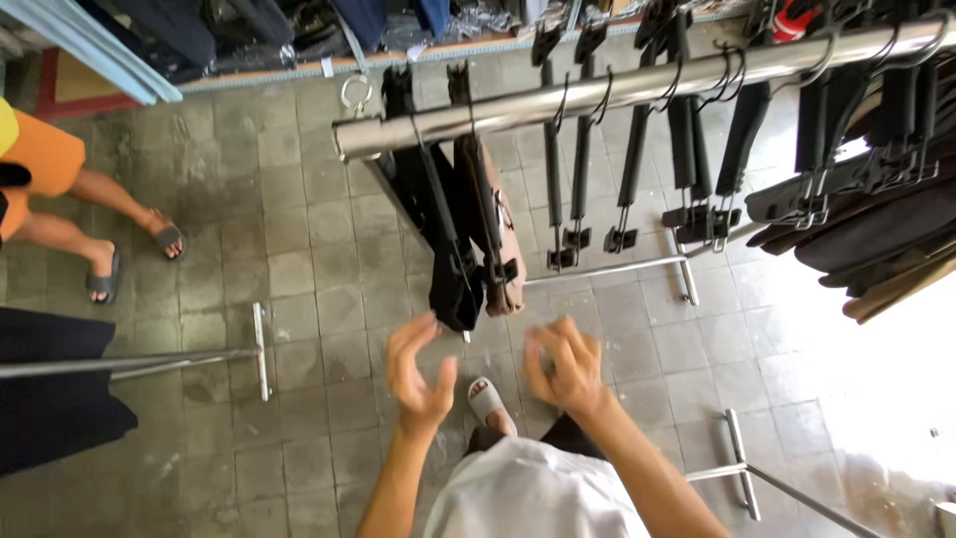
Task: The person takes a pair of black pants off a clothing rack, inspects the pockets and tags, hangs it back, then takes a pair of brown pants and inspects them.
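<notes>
Hands empty: your left hand (418,374) and right hand (566,367) hover with fingers spread just below the black garment (450,289) hanging on the rail (617,92). Next, grip its hem firmly.

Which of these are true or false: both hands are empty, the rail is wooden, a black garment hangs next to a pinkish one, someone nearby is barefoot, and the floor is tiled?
1. Both hands are empty. True: the left hand and the right hand are raised with open fingers and hold nothing.
2. The rail is wooden. False: the rail is a shiny metal tube.
3. A black garment hangs next to a pinkish one. True: the black garment and the pinkish garment hang side by side near the rail's end.
4. Someone nearby is barefoot. False: the other person at the left wears dark sandals.
5. The floor is tiled. True: the floor is grey square tiles.
</notes>
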